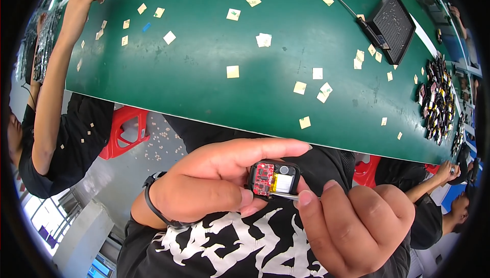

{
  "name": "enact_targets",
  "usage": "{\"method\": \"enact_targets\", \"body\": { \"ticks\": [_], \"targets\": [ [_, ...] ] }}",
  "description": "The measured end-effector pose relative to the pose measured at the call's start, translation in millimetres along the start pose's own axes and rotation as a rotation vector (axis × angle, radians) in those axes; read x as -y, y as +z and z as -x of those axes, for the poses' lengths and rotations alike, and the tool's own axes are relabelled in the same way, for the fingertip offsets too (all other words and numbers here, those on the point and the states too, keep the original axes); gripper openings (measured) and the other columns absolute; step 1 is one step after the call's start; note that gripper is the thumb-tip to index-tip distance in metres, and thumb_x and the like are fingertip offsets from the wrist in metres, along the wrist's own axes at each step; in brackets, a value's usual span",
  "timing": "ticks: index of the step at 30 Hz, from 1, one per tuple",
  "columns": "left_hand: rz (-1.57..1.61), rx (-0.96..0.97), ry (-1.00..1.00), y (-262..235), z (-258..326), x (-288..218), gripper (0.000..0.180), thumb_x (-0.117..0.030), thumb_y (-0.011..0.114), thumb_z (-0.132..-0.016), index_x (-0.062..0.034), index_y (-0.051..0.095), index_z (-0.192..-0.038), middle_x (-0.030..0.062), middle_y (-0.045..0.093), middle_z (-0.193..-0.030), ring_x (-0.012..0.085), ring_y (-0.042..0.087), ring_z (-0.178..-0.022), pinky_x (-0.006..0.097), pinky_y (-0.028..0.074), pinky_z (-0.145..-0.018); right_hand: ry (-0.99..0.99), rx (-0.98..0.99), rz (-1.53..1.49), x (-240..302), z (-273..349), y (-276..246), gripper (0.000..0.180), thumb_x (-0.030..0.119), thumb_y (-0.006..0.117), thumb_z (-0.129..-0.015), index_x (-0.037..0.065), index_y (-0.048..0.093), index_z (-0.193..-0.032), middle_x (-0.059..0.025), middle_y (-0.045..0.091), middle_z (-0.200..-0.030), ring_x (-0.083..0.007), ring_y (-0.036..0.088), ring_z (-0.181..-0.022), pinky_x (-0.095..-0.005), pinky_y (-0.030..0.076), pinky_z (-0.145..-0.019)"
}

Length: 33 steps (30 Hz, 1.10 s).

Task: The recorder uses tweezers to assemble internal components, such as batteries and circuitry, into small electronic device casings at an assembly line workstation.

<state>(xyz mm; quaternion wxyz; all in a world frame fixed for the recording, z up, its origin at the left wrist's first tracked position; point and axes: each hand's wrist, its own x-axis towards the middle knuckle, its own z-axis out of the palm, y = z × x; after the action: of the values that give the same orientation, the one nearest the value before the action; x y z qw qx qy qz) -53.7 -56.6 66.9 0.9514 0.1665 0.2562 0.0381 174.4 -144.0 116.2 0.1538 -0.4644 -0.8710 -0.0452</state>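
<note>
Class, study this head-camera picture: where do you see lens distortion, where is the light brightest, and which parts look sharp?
Head view: the green table edge bows into a curve and the corners go black, which is fisheye distortion; light is brightest at the upper right rim and lower left; the left hand, right hand and the small black device with a red circuit board are sharp, with no strong shadows.

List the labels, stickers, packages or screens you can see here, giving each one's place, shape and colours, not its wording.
Paper stickers: small pale yellow and white squares scattered over the green table.
Blue sticker: small, upper left of the table.
Black tray: flat, rectangular, upper right.
No screens or packages show clearly.
</note>
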Motion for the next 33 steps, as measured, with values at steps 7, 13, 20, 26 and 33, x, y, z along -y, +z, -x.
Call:
{"method": "enact_targets", "body": {
  "ticks": [7, 13, 20, 26, 33],
  "targets": [
    [0.045, -0.002, 0.003, -1.5, 0.6, 3.2, 0.080, 0.006, 0.052, -0.084, 0.0100, 0.026, -0.159, 0.0248, 0.062, -0.135, 0.0127, 0.052, -0.079, 0.026, 0.046, -0.073, -0.114, 0.010, 0.000, 3.8, 1.2, 6.2, 0.029, 0.005, 0.083, -0.072, 0.004, 0.075, -0.100, -0.0050, 0.067, -0.088, -0.0153, 0.057, -0.069, -0.0260, 0.037, -0.052],
    [-0.051, -0.012, -0.010, 0.1, 3.8, 0.7, 0.078, 0.008, 0.051, -0.084, 0.0097, 0.027, -0.159, 0.0212, 0.062, -0.137, 0.0121, 0.052, -0.080, 0.026, 0.045, -0.075, -0.103, 0.038, -0.068, -4.5, -1.9, 1.6, 0.028, 0.004, 0.082, -0.073, 0.003, 0.075, -0.100, -0.0054, 0.066, -0.088, -0.0157, 0.057, -0.070, -0.0258, 0.036, -0.052],
    [-0.035, 0.044, 0.093, -2.3, 5.8, 12.5, 0.073, 0.016, 0.047, -0.089, 0.0023, 0.034, -0.159, 0.0013, 0.059, -0.108, 0.0079, 0.048, -0.082, 0.022, 0.041, -0.075, -0.284, 0.090, -0.162, -19.5, -4.8, -6.5, 0.026, 0.003, 0.074, -0.080, -0.007, 0.073, -0.104, -0.0101, 0.066, -0.090, -0.0181, 0.063, -0.074, -0.0237, 0.043, -0.052],
    [-0.174, -0.039, 0.034, 1.4, 5.3, 9.2, 0.074, 0.013, 0.048, -0.081, 0.0146, 0.034, -0.154, 0.0192, 0.067, -0.128, 0.0101, 0.055, -0.078, 0.024, 0.045, -0.074, -0.159, 0.146, -0.330, -17.5, -6.1, -9.9, 0.028, 0.005, 0.072, -0.079, -0.007, 0.073, -0.104, -0.0102, 0.066, -0.090, -0.0182, 0.062, -0.073, -0.0237, 0.044, -0.052],
    [-0.075, 0.066, 0.122, -5.8, 3.8, 12.8, 0.072, 0.016, 0.048, -0.091, 0.0011, 0.035, -0.159, -0.0001, 0.059, -0.107, 0.0071, 0.049, -0.083, 0.022, 0.041, -0.075, -0.229, 0.090, -0.098, -15.1, -6.2, -11.5, 0.025, 0.006, 0.071, -0.080, -0.004, 0.074, -0.103, -0.0078, 0.067, -0.090, -0.0161, 0.061, -0.073, -0.0232, 0.043, -0.052]
  ]
}}
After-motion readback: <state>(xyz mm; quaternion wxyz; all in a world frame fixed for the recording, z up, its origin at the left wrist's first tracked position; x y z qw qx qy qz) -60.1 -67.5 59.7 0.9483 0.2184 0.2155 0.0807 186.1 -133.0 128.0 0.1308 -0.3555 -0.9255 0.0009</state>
